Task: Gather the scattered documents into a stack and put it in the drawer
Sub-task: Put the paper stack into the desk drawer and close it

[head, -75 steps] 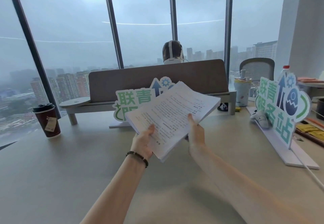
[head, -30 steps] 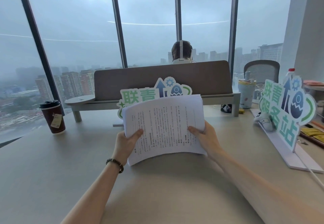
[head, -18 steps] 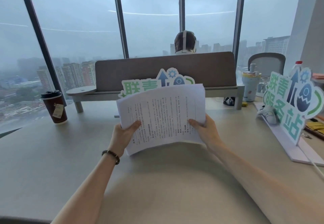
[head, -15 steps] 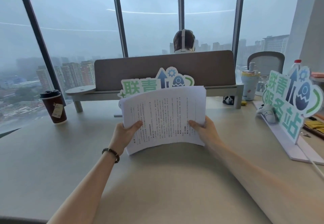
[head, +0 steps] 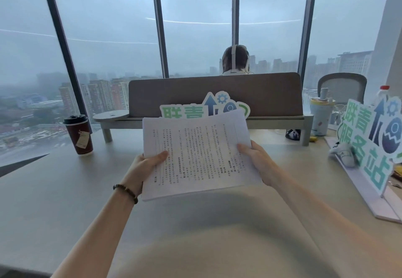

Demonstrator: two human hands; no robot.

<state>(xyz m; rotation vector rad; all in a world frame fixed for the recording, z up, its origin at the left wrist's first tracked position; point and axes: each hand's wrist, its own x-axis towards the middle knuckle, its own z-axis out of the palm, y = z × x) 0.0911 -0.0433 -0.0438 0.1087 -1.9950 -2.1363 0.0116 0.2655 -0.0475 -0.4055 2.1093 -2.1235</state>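
A stack of white printed documents [head: 199, 153] is held up above the beige desk [head: 65, 190], tilted toward me, its sheets fairly even. My left hand [head: 143, 166], with a dark bead bracelet on the wrist, grips the stack's left edge, thumb on top. My right hand [head: 256, 161] grips the right edge the same way. No drawer is in view.
A dark red paper coffee cup [head: 79, 135] stands at the left. Behind the papers is a green and white cutout sign [head: 204, 109] and a brown divider [head: 215, 95], with a person's head beyond. A second sign [head: 369, 145] and a tumbler [head: 322, 115] are at the right.
The stack was turned from a slant to square in front of me. It has since come a little lower and nearer, with both hands still on its side edges.
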